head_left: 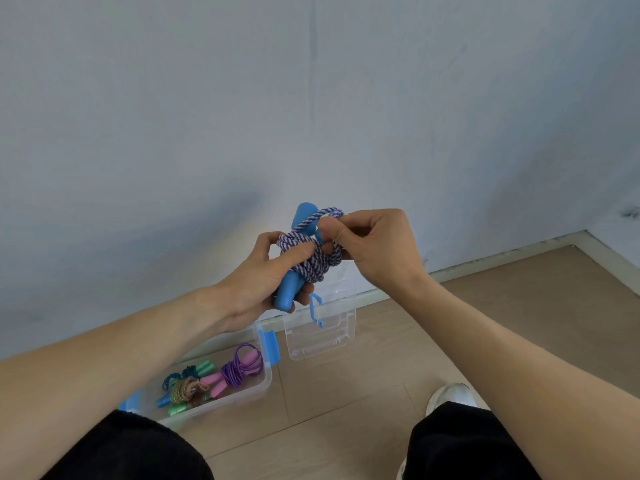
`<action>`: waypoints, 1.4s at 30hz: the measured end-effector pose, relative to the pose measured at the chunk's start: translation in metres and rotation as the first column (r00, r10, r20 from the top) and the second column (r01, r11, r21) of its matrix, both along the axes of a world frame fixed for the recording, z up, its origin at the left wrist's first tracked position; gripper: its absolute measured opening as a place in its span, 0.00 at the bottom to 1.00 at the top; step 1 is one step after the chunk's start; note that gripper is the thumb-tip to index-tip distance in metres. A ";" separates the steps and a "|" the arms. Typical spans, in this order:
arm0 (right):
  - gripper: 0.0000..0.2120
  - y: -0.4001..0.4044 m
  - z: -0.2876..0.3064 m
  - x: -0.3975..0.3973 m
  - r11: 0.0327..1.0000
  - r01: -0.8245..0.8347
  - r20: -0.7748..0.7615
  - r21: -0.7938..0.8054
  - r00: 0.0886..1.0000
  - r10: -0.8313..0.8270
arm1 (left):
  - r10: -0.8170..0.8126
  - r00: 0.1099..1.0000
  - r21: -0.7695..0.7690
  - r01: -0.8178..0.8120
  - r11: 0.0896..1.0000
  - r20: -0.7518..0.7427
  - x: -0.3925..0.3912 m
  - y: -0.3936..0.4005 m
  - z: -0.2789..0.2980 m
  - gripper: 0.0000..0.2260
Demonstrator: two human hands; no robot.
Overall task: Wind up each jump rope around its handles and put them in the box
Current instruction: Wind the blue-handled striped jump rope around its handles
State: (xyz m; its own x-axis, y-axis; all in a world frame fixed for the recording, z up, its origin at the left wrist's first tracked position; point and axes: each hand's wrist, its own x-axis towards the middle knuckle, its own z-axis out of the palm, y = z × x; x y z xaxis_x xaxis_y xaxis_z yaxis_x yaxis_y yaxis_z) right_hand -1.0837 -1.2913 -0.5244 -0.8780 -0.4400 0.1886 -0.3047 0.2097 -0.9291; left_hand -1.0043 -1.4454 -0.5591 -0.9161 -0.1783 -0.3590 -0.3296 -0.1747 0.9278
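Slippage was my worry: my left hand gripped the blue plastic handles, my right hand pinched the purple-and-white twisted rope's last loop above the clear plastic box; loosened fingers might have unwound it.

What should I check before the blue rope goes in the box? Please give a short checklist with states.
1. Left hand grips the blue handles: ok.
2. Right hand pinches the striped rope: ok.
3. Rope end tucked in: not ok, a loop stands out at the top.
4. Box is open: ok.
5. Lid lies aside on the floor: ok.
6. Room left in the box: cannot tell.
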 end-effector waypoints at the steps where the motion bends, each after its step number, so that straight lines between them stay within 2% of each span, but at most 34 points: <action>1: 0.08 0.000 -0.001 0.000 1.000 0.013 0.011 -0.001 1.000 -0.013 | -0.011 1.000 0.017 0.011 1.000 0.012 0.000 0.000 0.001 0.27; 4: 0.10 0.000 -0.005 0.000 1.000 0.011 0.049 0.006 0.999 -0.011 | -0.083 0.996 0.029 0.082 0.996 0.038 0.001 0.002 0.005 0.28; 6: 0.12 -0.001 -0.008 0.001 0.999 -0.023 0.048 0.041 0.999 0.021 | -0.129 0.992 -0.012 0.129 0.992 0.011 0.000 0.003 0.006 0.21; 9: 0.09 -0.001 -0.010 0.003 0.981 -0.073 -0.053 0.180 0.995 0.084 | -0.071 0.997 -0.025 0.073 0.997 0.041 -0.003 -0.001 0.000 0.12; 12: 0.03 0.000 -0.009 0.009 0.903 -0.125 -0.120 0.411 0.975 0.189 | -0.004 0.999 -0.164 0.011 0.986 0.045 -0.005 -0.004 -0.008 0.09; 14: 0.03 -0.001 -0.013 0.008 0.885 -0.118 -0.078 0.451 0.982 0.171 | 0.034 0.999 -0.274 -0.028 0.961 0.017 -0.006 -0.002 -0.011 0.09; 16: 0.03 -0.003 -0.019 0.003 0.919 -0.105 0.049 0.379 0.994 0.094 | 0.076 0.997 -0.390 -0.081 0.917 -0.027 -0.008 0.000 -0.012 0.11; 18: 0.02 -0.003 -0.022 -0.003 0.966 -0.099 0.232 0.240 0.972 0.042 | 0.102 0.993 -0.477 -0.122 0.870 -0.067 -0.009 0.000 -0.013 0.13; 21: 0.04 -0.004 -0.026 -0.005 0.997 -0.027 0.390 0.066 0.921 -0.001 | 0.148 0.985 -0.492 -0.172 0.853 -0.088 -0.008 0.001 -0.014 0.16; 23: 0.05 -0.008 -0.029 -0.003 0.994 0.090 0.450 -0.059 0.892 -0.054 | 0.206 0.975 -0.392 -0.222 0.893 -0.085 -0.008 0.001 -0.013 0.16; 25: 0.06 -0.012 -0.031 0.001 0.962 0.209 0.519 -0.177 0.850 -0.089 | 0.274 0.961 -0.216 -0.275 0.937 -0.034 -0.009 0.000 -0.013 0.15; 28: 0.09 -0.018 -0.031 0.005 0.905 0.320 0.588 -0.280 0.802 -0.102 | 0.312 0.949 0.012 -0.312 0.950 0.039 -0.010 -0.003 -0.012 0.14; 31: 0.13 -0.022 -0.030 0.006 0.878 0.361 0.587 -0.313 0.801 -0.120 | 0.348 0.937 0.087 -0.349 0.933 0.032 -0.011 -0.007 -0.012 0.13; 34: 0.15 -0.023 -0.031 0.003 0.890 0.347 0.574 -0.295 0.809 -0.125 | 0.340 0.941 0.028 -0.339 0.940 -0.010 -0.010 -0.008 -0.013 0.14; 36: 0.13 -0.023 -0.035 0.000 0.927 0.304 0.531 -0.219 0.834 -0.148 | 0.317 0.948 -0.068 -0.319 0.945 -0.038 -0.009 -0.005 -0.014 0.14; 39: 0.07 -0.022 -0.041 0.000 0.974 0.215 0.368 -0.067 0.913 -0.176 | 0.273 0.954 -0.291 -0.297 0.909 -0.123 -0.008 0.000 -0.017 0.14; 42: 0.11 -0.023 -0.040 0.002 0.985 0.169 0.231 0.038 0.958 -0.173 | 0.224 0.952 -0.434 -0.294 0.851 -0.207 -0.008 0.001 -0.016 0.15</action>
State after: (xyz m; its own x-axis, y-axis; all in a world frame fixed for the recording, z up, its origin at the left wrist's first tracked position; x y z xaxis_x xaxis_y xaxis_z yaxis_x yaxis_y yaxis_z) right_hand -1.0820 -1.3139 -0.5643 -0.9591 -0.2809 -0.0357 -0.0392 0.2568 -0.9657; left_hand -1.0126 -1.4439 -0.5756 -0.8484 -0.5271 -0.0480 -0.1894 0.2178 0.9574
